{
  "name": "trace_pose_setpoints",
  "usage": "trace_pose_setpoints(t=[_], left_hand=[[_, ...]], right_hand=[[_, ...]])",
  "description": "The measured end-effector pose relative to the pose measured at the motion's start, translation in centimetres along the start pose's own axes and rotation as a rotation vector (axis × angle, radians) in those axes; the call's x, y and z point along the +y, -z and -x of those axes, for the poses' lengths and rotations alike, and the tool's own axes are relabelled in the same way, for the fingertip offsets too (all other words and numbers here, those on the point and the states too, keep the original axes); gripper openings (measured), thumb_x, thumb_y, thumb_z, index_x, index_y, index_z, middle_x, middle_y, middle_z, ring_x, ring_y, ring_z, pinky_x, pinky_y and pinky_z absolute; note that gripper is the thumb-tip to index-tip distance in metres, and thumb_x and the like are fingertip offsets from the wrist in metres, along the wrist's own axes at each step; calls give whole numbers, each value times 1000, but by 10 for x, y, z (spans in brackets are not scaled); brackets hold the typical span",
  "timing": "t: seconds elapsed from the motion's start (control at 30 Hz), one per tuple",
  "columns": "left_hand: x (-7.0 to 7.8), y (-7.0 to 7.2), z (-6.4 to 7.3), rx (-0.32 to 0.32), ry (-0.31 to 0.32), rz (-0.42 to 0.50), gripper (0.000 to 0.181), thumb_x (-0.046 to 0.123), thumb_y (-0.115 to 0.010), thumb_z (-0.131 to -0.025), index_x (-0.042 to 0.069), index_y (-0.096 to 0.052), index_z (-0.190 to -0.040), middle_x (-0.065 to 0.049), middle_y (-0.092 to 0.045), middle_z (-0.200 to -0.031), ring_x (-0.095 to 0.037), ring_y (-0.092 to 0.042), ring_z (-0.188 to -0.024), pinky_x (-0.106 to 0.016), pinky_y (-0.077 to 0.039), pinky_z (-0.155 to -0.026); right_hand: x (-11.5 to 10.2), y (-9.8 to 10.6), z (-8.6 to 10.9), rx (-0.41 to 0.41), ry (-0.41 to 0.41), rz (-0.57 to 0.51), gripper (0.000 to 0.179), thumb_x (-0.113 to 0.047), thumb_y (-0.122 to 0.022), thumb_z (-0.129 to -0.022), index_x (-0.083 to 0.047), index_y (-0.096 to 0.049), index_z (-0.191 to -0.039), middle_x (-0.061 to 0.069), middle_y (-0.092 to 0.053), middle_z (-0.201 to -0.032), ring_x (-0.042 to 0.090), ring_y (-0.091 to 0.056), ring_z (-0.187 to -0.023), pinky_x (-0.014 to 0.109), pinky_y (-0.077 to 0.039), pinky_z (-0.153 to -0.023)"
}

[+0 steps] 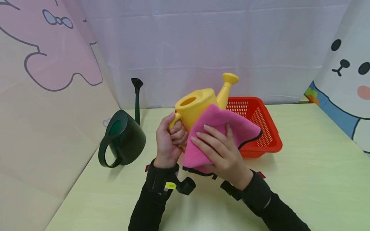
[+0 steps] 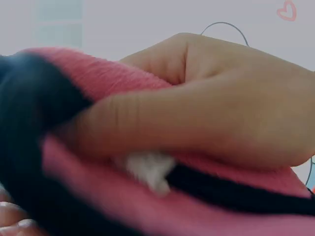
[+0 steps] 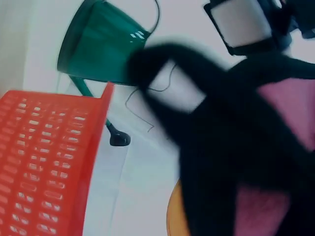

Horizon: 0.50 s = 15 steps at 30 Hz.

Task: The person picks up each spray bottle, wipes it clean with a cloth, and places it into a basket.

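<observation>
Left hand (image 1: 171, 141) wrapped round handle of yellow watering can (image 1: 196, 102), fingers curled in tight. Right hand (image 1: 224, 157) holds pink cloth (image 1: 238, 122) against the can's side, fingers spread over the front of it; left wrist view shows thumb on the cloth, cloth caught between thumb and fingers. Can is held up in the middle of the head view, a bit tilted, top opening visible, spout pointing up and right, rose at the tip. Cloth has black edging, covers lower part of the can, one corner sticking out to the right. Red basket (image 1: 267, 123) on the worktop (image 1: 312, 179) right behind can and cloth, partly hidden by them, slotted walls; contents can't be made out. Dark green watering can (image 1: 131, 144) stands to the left, well apart from the hands, handle toward the person, spout up at the back. Both arms in black sleeves (image 1: 148, 208), black bands at the wrists. White curtain (image 1: 202, 45) behind the worktop, cartoon prints at left and right. Right wrist view mostly blocked by blurred dark shapes
</observation>
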<state>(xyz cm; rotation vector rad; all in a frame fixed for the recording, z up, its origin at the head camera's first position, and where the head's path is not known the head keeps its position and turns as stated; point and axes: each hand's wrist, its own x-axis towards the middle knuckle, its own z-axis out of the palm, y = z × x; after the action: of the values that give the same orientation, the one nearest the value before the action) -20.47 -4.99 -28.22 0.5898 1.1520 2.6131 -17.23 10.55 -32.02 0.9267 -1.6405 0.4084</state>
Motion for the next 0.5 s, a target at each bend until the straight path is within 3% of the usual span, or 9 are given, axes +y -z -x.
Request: trace_pose_setpoints(t=[0.27,0.37,0.5], left_hand=[[1,-1,1,43,43,-53,49,28,-19,-98,19,-32,-52,10,-31,-41,-7,-24,-34,-25,-9,-43],[1,-1,2,37,45,-45,49,27,-19,-98,19,-32,-52,10,-30,-41,-7,-25,-34,-25,-10,-42],[1,-1,2,29,43,-41,49,27,-19,-98,19,-33,-52,10,-30,-42,-6,-26,-33,-24,-10,-41]], right_hand=[[20,6,0,248,-346,-351,34,-28,-62,-86,2,-66,-102,13,-64,-106,24,-53,-119,37,-39,-103],[26,8,0,297,-463,-440,40,-30,-61,-86,5,-64,-105,5,-65,-111,23,-54,-118,34,-40,-102],[30,11,-1,302,-604,-503,50,-34,-58,-88,12,-58,-108,-4,-63,-117,21,-54,-118,31,-40,-102]])
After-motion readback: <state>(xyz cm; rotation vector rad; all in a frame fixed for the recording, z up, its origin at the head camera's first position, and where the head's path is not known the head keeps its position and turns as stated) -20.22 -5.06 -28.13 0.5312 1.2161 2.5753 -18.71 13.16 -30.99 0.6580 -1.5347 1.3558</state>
